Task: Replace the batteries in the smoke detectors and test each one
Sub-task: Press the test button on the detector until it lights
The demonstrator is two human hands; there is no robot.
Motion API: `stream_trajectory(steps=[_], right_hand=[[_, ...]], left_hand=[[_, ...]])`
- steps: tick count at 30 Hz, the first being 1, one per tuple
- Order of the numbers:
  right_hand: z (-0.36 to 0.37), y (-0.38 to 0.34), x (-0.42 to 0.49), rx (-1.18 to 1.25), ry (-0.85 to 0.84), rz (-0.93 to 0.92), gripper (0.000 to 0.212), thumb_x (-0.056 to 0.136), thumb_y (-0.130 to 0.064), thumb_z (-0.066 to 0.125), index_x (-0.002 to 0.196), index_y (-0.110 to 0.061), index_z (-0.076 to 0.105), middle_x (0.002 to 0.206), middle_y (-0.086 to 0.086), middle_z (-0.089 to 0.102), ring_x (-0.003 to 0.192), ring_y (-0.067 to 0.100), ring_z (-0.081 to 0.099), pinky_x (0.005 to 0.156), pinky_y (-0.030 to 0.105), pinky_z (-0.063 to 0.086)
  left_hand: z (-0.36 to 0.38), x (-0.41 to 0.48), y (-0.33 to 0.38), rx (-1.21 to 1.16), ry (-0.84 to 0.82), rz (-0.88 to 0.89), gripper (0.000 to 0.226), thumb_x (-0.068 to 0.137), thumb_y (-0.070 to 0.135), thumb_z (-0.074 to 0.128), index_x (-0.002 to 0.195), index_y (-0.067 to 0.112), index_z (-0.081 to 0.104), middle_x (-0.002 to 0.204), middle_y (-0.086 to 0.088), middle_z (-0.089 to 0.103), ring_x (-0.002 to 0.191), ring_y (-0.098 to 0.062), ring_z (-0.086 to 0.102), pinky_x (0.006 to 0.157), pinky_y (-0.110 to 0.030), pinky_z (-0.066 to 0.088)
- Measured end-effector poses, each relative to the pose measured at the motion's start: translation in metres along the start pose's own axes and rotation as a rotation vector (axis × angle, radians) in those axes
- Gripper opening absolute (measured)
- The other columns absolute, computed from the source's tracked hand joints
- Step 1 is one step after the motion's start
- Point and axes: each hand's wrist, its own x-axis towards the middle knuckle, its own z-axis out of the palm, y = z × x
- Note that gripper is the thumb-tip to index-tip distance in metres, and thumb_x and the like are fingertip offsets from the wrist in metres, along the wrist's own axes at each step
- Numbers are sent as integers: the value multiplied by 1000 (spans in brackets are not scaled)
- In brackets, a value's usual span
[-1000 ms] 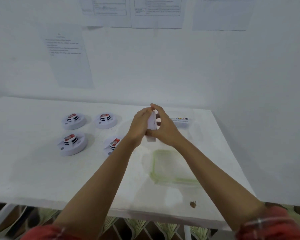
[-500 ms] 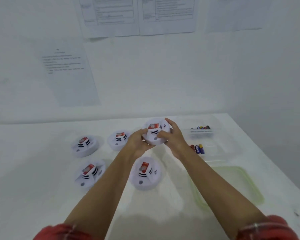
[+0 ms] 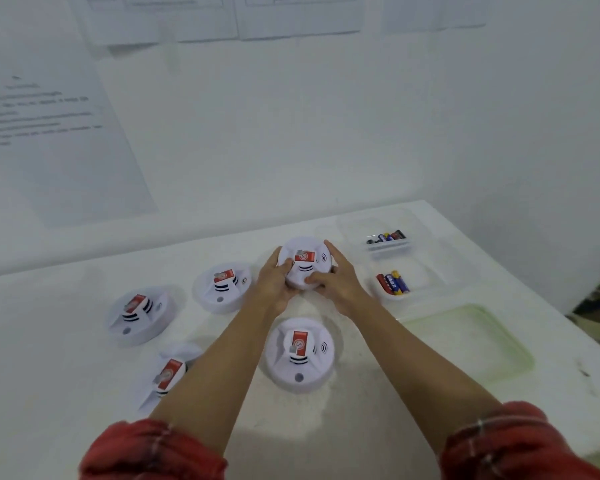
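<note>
Both hands hold one white smoke detector (image 3: 305,261) with a red label, face up, over the far middle of the white table (image 3: 49,393). My left hand (image 3: 274,284) grips its left side and my right hand (image 3: 336,282) its right side, thumbs on the front edge. Several more detectors lie on the table: one (image 3: 300,353) between my forearms, one (image 3: 223,287) to the left, one (image 3: 137,315) further left, and one (image 3: 167,375) partly hidden by my left forearm.
Two clear containers stand at the right, the far one (image 3: 388,249) and the near one (image 3: 400,297), each with several batteries inside. A clear green-rimmed lid or tray (image 3: 482,355) lies nearer on the right. Papers hang on the wall behind.
The held detector went from edge-on to face up and now sits lower, near the table. The view dropped and came closer, bringing the battery containers into sight.
</note>
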Motion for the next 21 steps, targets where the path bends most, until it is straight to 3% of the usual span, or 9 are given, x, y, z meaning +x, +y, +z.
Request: stream_trajectory(steps=[4,9,16,21], right_hand=[[-5,2,3,-51,-30,-32,65,57,-4,67,120,-9,53,112,7,62,100,18,60,65,19,52],[-6,7,6,-27,-41,-36,70,59,-2,68,126,-9,51,124,14,60,108,24,59,75,27,54],[-9,9,8,19,-65,-32,62,71,16,61,127,-10,52,122,14,60,106,24,59,66,23,54],[-8,10,7,44,-60,-27,61,68,14,62,122,-12,55,123,16,60,111,30,58,81,36,54]], left_hand=[[-3,6,-5,-20,-9,9,26,98,7,40,119,15,52,107,-7,63,102,-29,59,73,-37,56],[-3,8,-6,-16,17,-1,34,98,8,43,131,12,48,122,-12,58,107,-30,57,66,-32,58],[-7,12,-10,-1,-8,11,38,98,8,43,136,11,45,129,-15,56,114,-33,55,77,-38,55],[-7,13,-11,-8,6,3,41,97,8,44,137,14,44,134,-14,54,111,-31,56,79,-38,54]])
